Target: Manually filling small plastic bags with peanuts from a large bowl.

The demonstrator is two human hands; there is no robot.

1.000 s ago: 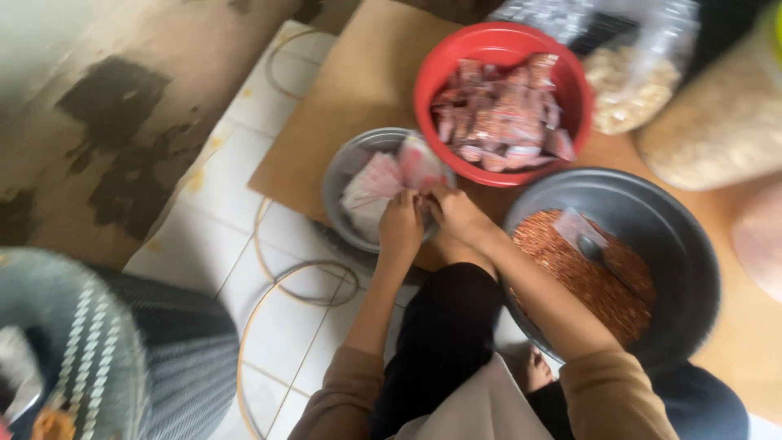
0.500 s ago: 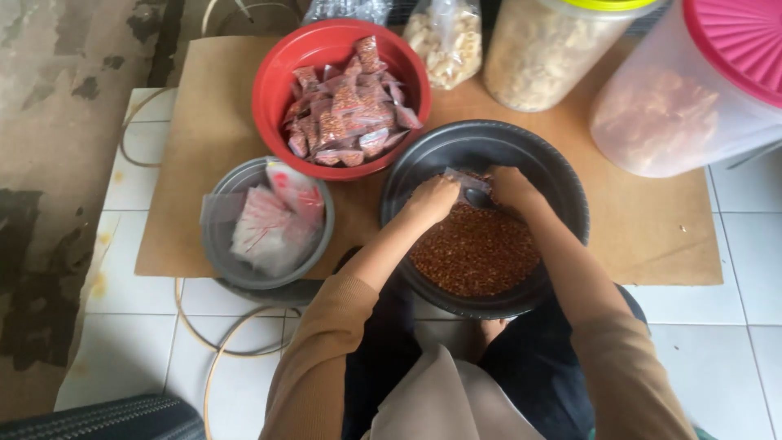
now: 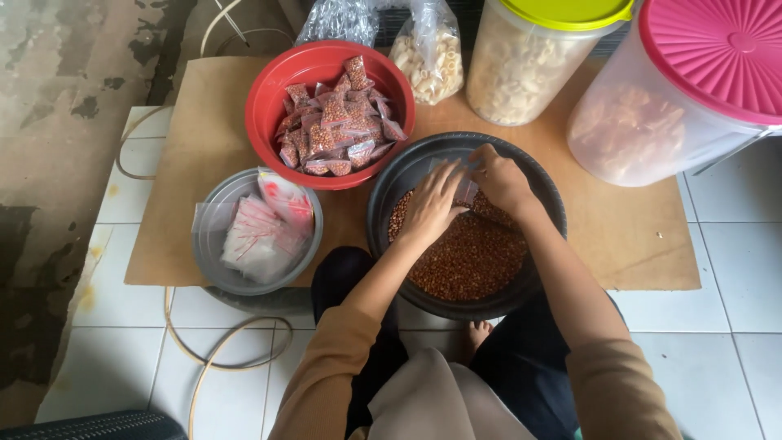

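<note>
Hands (image 3: 466,189) on small clear bag (image 3: 466,186)

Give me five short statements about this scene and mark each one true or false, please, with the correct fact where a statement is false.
1. Both hands are over the dark bowl of small reddish-brown nuts. True: the left hand and the right hand meet at a small clear bag above the nuts.
2. The red bowl is empty. False: it holds a heap of small filled packets.
3. The grey bowl holds flat, unfilled plastic bags. True.
4. The big tub at the far right has a green lid. False: that tub has a pink lid; the yellow-green lid is on the jar beside it.
5. The bowls stand on bare tiles. False: they stand on a brown cardboard sheet.
</note>
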